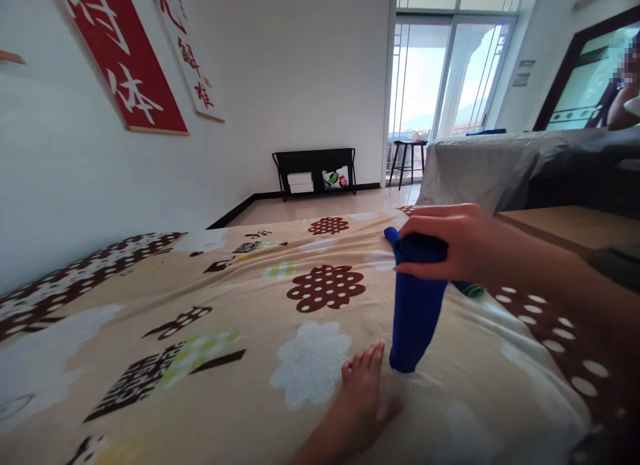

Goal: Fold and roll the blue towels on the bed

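A dark blue cloth bundle [417, 318] stands upright on the beige patterned blanket [250, 358], its lower end touching the fabric. Around its top, the fingers and thumb of my right hand [450, 241] are closed. My left hand [363, 391] is low in the view, just left of the bundle's foot, with its fingers stretched forward, thumb apart and nothing in it. Behind my right wrist, a small dark green rolled item [469, 289] lies on the blanket, partly hidden.
A black rack [315, 161] holding a white box [301, 183] stands by the far wall. A black stool [410, 159] is near the glass door. Plastic sheeting [465, 165] covers furniture at the right, with a person's arm [621, 109] beyond.
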Available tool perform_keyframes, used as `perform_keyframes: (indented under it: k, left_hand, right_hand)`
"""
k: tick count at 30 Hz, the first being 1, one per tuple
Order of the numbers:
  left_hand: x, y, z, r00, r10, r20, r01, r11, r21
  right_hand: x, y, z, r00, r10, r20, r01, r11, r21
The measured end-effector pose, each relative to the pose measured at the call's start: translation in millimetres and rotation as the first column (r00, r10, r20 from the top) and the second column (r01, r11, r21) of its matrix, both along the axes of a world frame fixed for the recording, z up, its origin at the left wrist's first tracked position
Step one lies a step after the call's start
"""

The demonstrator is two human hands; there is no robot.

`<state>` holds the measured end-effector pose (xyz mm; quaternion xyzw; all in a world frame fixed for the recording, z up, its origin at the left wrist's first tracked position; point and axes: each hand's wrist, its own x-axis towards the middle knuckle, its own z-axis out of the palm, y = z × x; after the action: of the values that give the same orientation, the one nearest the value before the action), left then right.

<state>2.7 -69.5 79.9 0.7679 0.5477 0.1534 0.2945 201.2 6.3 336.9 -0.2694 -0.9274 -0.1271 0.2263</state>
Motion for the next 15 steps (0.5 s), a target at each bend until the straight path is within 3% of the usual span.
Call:
perform_keyframes:
  k: [4, 7, 9, 12, 15]
  left_hand:
    - [-2, -5, 8.2, 0.998, -0.05, -0.026, 0.048, 0.997, -0.061]
    - [-5, -1, 2.8, 0.991, -0.103, -0.084, 0.097, 0.992, -0.075]
    - [-8, 5, -10.4, 0.98, -0.146, -0.139, 0.14, 0.989, -0.053]
    - [-14, 13, -43.3, 0.966, -0.186, -0.182, 0.2, 0.978, 0.061]
    - [-14, 14, -75.6, 0.977, -0.111, -0.179, 0.158, 0.949, 0.271]
  right_hand:
    - [23, 9, -8.5, 0.995, -0.097, 0.005, 0.097, 0.995, 0.014]
    - [40, 20, -12.6, 0.989, -0.149, 0.005, 0.149, 0.989, 0.007]
    - [52, 28, -12.2, 0.982, -0.179, -0.053, 0.182, 0.982, 0.049]
    - [68, 43, -13.1, 0.971, -0.213, -0.107, 0.224, 0.97, 0.096]
    - [77, 68, -17.2, 0.973, -0.227, -0.039, 0.228, 0.973, 0.028]
